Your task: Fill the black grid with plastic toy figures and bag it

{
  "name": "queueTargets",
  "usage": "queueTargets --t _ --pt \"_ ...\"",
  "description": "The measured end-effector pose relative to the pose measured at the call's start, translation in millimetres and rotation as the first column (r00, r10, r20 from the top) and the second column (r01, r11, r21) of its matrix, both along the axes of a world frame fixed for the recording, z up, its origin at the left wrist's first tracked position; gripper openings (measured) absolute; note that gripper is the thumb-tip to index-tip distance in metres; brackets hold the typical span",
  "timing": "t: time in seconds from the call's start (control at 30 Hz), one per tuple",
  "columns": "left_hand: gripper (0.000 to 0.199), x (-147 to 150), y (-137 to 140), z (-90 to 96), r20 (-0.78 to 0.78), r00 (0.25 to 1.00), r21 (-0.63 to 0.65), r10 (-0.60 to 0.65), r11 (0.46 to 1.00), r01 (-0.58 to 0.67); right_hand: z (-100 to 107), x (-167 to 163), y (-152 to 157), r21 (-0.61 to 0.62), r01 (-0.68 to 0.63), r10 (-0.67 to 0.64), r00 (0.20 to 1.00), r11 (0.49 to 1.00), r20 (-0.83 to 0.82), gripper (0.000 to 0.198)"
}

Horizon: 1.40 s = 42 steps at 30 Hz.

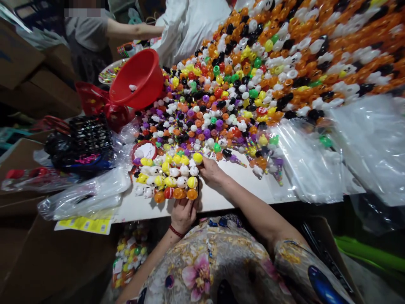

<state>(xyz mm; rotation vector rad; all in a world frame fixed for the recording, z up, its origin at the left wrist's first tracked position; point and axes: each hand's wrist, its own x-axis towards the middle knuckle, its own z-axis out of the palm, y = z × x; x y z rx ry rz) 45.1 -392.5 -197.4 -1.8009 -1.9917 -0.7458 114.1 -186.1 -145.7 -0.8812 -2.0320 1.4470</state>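
Note:
Rows of small plastic figure heads (171, 182), yellow, white, orange and red, are packed side by side in a block just above the white table (218, 198). My left hand (183, 215), with a dark red beaded bracelet, grips the block's near edge; its fingertips are partly hidden underneath. At the block's right side, my right hand (211, 171) holds the far corner near a yellow head. What carries the heads underneath is mostly hidden. Behind the block stands a small red basket (134, 154) with white paper in it. Loose figures lie just beyond my right hand.
A large heap of loose plastic figures (253, 80) covers the table's far and right side. A red basin (152, 80) tilts at the back left. Clear plastic bags (310, 164) lie right, more bags (91, 190) left. A co-worker (88, 33) reaches toward a white sack (190, 25).

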Motion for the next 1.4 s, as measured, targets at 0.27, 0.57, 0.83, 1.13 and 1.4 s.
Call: queueTargets --t 0.27,0.57,0.83,1.13,1.4 --pt "0.03 4.4 2.9 8.7 -0.006 1.0 -0.029 0.017 0.999 -0.017 -5.5 7.0 4.2 0.203 -0.12 0.111 0.992 0.972 0.059 0.019" --pt "0.032 2.6 9.1 18.2 0.197 0.98 -0.094 -0.016 0.995 0.035 -0.4 0.2 6.6 0.262 -0.066 0.045 0.995 0.963 0.088 0.023" --pt "0.025 -37.1 -30.8 19.3 0.392 0.92 0.039 0.005 0.999 -0.022 -5.1 33.3 -38.2 0.233 -0.074 0.048 0.992 0.97 0.116 0.023" --pt "0.027 -50.5 -44.9 6.5 0.6 0.795 0.107 0.087 0.976 -0.188 5.6 45.7 -51.8 0.239 0.044 -0.05 0.999 0.97 0.019 0.042" --pt "0.065 -68.2 -2.6 21.6 0.999 0.01 0.048 -0.05 0.857 -0.513 29.3 -27.3 -8.6 -0.095 0.009 -0.019 0.995 0.995 -0.098 0.077"
